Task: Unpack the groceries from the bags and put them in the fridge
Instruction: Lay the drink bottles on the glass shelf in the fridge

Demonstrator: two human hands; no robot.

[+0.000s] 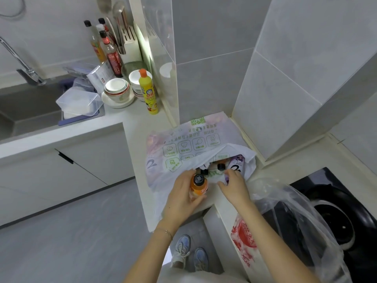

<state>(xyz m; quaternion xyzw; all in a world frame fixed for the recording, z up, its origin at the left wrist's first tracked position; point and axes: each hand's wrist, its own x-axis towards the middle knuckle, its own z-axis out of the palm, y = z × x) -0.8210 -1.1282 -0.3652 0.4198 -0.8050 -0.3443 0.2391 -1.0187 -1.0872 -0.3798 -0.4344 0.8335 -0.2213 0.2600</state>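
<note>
The unpacking looked to be at an early stage: the white grocery bag (183,144) lay on its side on the counter (138,127) with its mouth toward the person, and most of its load was inside it. The left hand (181,197) gripped an orange bottle (199,185) just at the bag's mouth, fingers wrapped round the body while the dark cap with a printed code faced up. The bottle was small, its liquid a bright orange, its label partly hidden by the fingers. The right hand (234,186) pinched the crumpled rim of the bag on the mouth's right side, holding it open. Deeper in the mouth showed at least two more black-capped bottles (221,166) and a purple-and-white pack (236,162); what else the bag held could not be told. Right of the bag a clear plastic bag (295,211) was draped over the edge of a black hob (336,211), its contents hard to make out. No fridge was in view, so by my reckoning every item was yet to be carried there, this bottle first.
</note>
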